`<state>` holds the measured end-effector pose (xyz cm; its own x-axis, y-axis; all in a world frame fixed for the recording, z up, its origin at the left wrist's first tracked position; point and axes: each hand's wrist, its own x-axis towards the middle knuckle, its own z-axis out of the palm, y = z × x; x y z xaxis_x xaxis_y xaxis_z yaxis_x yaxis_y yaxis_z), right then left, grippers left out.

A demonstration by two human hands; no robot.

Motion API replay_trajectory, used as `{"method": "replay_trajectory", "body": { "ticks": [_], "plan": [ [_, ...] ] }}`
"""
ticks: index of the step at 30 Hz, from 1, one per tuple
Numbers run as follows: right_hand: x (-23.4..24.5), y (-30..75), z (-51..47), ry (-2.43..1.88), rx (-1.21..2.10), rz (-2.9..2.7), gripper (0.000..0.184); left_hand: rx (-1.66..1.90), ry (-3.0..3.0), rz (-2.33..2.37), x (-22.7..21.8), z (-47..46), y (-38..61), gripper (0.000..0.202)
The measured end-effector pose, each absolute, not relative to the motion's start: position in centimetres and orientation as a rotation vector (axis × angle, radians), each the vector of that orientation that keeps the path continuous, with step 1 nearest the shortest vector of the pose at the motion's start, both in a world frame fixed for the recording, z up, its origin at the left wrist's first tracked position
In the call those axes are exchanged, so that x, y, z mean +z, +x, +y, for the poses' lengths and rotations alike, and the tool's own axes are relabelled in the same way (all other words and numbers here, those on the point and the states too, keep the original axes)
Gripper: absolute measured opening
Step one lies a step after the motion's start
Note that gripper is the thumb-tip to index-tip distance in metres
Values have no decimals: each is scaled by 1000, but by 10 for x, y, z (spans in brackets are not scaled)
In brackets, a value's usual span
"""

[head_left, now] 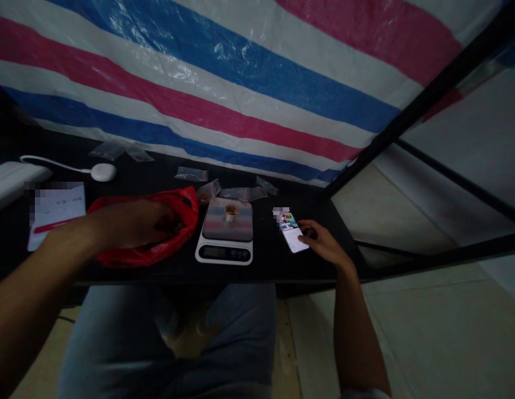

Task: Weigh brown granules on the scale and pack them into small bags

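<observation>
Red plastic bag (147, 256) on bench (268, 260) left of centre; left hand (137, 223) inside its open mouth, fingers hidden, so cannot tell whether they grip anything. White digital scale (225, 233) just right of the bag, between the two hands, which are well apart. Phone (291, 234), screen lit, right of the scale; right hand (323, 242) at its right edge, thumb against the lower screen, other fingers curled, firmness of grip unclear. Small cup (230, 215) with brownish contents upright on the scale plate. Surroundings: striped sheet (207, 83) in red, white and blue behind, pale tiled floor (432, 327) below right, bench top black, white-screened device (60, 210) at left, clear plastic sachets (191, 174) along the rear, rounded white puck (103, 172) with cable
</observation>
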<state>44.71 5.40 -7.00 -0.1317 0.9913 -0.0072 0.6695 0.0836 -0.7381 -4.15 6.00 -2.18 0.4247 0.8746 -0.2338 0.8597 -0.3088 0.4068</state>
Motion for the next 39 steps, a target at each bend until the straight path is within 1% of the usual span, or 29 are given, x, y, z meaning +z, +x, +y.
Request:
{"method": "replay_trajectory", "body": {
  "ticks": [3, 6, 10, 16, 23, 31, 36, 39],
  "plan": [
    [-72, 445, 57, -1680, 820, -1873, 51, -220, 2131, 1469, -18, 58, -34, 28],
    [-74, 446, 58, -1690, 823, -1878, 53, -257, 2100, 1497, -17, 58, -32, 31],
    [-77, 455, 58, -1604, 896, -1838, 46, -222, 2199, 1470, -25, 60, -36, 28],
    [-82, 465, 58, -1534, 964, -1797, 43, -116, 2221, 1422, -32, 66, -46, 29],
    [-80, 465, 59, -1511, 963, -1815, 45, -80, 2171, 1493, -8, 60, -42, 31],
    [-79, 462, 57, -1535, 968, -1804, 46, 44, 2152, 1468, -1, 65, -47, 30],
    [-78, 459, 55, -1544, 955, -1820, 50, 91, 2248, 1477, 24, 70, -24, 29],
    [-79, 460, 56, -1541, 946, -1819, 50, 122, 2354, 1395, 37, 75, -3, 28]
  ]
}}
